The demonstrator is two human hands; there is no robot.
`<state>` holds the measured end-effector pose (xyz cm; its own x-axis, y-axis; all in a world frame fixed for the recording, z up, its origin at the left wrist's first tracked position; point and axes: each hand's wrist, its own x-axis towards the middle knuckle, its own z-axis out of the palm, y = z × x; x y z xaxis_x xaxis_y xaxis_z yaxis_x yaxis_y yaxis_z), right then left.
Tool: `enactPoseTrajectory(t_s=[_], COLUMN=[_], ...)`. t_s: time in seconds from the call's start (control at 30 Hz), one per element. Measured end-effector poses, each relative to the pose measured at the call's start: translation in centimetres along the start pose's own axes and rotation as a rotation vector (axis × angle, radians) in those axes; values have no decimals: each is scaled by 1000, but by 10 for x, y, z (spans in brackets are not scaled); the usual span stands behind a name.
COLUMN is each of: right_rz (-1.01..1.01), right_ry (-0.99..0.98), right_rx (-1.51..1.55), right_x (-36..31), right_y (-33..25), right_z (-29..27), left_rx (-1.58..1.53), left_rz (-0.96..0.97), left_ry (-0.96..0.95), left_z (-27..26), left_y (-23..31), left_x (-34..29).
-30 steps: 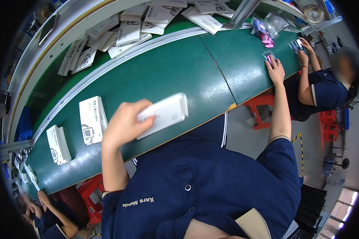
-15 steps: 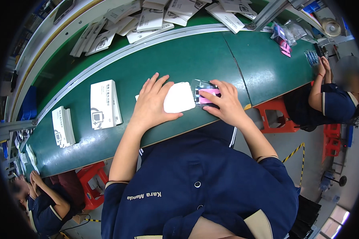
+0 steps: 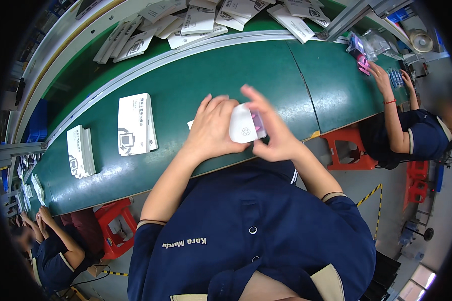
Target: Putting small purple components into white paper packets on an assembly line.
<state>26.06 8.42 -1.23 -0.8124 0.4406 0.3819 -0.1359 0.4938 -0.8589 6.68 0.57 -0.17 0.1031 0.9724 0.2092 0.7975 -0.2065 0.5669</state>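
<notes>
We count one small white case (image 3: 243, 124), held just above the near edge of the green bench (image 3: 226, 70), with a pink piece (image 3: 256, 122) showing at its 3 o'clock edge. Two white boxes lie on the bench at 9 o'clock of the case: one near (image 3: 134, 124), one farther (image 3: 80, 151). Our left hand (image 3: 213, 130) cups the case, fingers curled round it. Our right hand (image 3: 273, 133) pinches its right side, fingers narrow, forefinger raised toward 12 o'clock.
</notes>
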Motion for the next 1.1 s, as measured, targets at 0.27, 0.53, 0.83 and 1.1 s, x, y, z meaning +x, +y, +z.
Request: enactPoseTrajectory(t_s=[0.27,0.53,0.83,1.1], right_rz=[376,382,553,580], right_ry=[292,423,360,526], right_rx=[916,859,1101,1115], right_x=[36,39,46,46], right_y=[-47,-39,-37,-48], right_z=[3,11,4,22], left_rx=[-452,-469,-456,-548], left_rz=[-21,37,140,181], left_ry=[709,782,845,788], left_z=[36,48,52,43], left_y=[7,-4,-14,-4], left_x=[9,1,-4,-9])
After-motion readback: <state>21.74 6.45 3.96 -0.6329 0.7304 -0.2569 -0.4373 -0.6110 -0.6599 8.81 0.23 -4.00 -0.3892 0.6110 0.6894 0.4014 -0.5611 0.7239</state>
